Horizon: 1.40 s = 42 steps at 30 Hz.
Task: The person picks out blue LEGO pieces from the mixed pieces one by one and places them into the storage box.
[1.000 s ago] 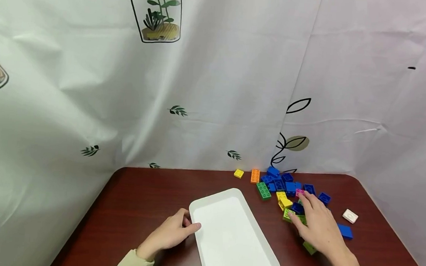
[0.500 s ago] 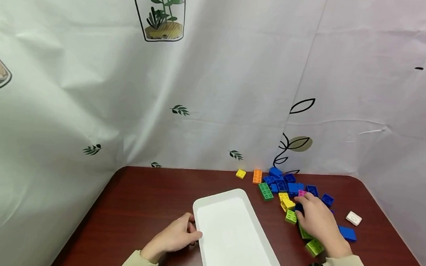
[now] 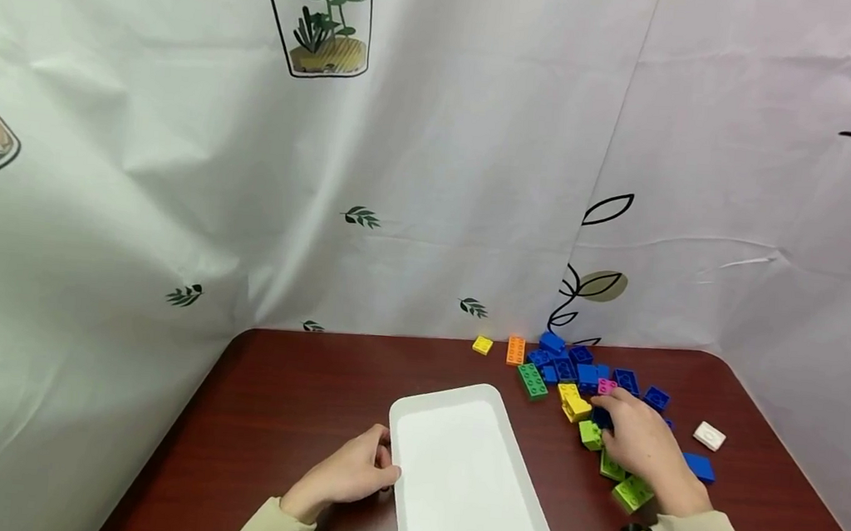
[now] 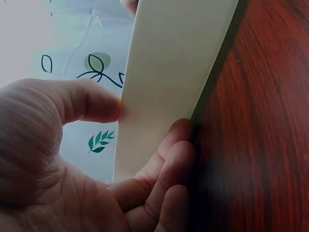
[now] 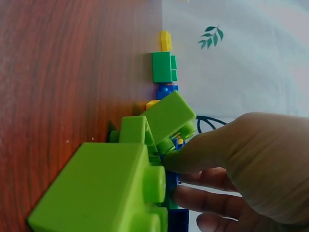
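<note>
In the head view a white tray (image 3: 465, 477) lies on the table. My left hand (image 3: 349, 472) pinches its left side. The left wrist view shows the thumb (image 4: 91, 104) at the upper edge of the tray wall (image 4: 164, 82) and curled fingers against its lower side. My right hand (image 3: 644, 445) is down in the brick pile at the right, thumb and fingers around a dark blue brick (image 5: 171, 183). Beside that thumb a lime green brick (image 5: 169, 113) stands tilted. Two more lime bricks lie near the wrist, one close to the camera (image 5: 91, 188). The palm hides part of the pile.
Behind the right hand lie several blue bricks (image 3: 563, 368), a pink brick (image 3: 606, 386), yellow bricks (image 3: 572, 402) and a green brick (image 3: 532, 381). An orange brick (image 3: 515, 350) and a small yellow brick (image 3: 482, 345) sit at the back edge. A white brick (image 3: 709, 435) lies far right.
My right hand's fingers have drawn together and lowered into the pile, and the lime brick by the thumb has shifted and tilted. My left hand still holds the tray.
</note>
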Motion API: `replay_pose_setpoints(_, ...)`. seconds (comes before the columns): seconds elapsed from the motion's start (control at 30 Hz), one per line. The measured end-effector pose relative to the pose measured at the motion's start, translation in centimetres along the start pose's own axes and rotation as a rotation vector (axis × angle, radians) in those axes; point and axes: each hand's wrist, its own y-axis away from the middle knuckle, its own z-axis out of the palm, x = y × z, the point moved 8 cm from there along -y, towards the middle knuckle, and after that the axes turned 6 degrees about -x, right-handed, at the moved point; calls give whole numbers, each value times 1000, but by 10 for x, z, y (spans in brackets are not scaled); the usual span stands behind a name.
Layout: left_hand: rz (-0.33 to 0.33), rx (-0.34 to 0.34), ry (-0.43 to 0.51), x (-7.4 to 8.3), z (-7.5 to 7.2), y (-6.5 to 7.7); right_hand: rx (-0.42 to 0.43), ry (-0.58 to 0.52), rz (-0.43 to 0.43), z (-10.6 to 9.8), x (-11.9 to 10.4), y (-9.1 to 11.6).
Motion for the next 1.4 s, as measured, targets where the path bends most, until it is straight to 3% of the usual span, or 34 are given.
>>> replay_pose_setpoints(0.27,14,-40,-23,3,5,1,18,-6,-7,2,1,-2)
replay_pose_setpoints(0.5,9,-55,11,2,8,1,65,16,11,-13,-1,1)
replay_pose_setpoints(0.67,21,-63,36,3,11,-2,151,0,-29,-31,-21,5)
replay_pose_setpoints(0.77,25,-62,35,3,12,-2,156,-61,-70,-35,-42,6)
replay_pose_setpoints(1.0,22,-77,46,5,16,-2,65,-227,-153,-24,-96,12)
replay_pose_setpoints(1.13,18,-83,52,5,19,-3,-17,-253,-223,-13,-127,19)
replay_pose_setpoints(1.4,-3,-92,74,4,22,-1,-287,-274,-393,16,-171,36)
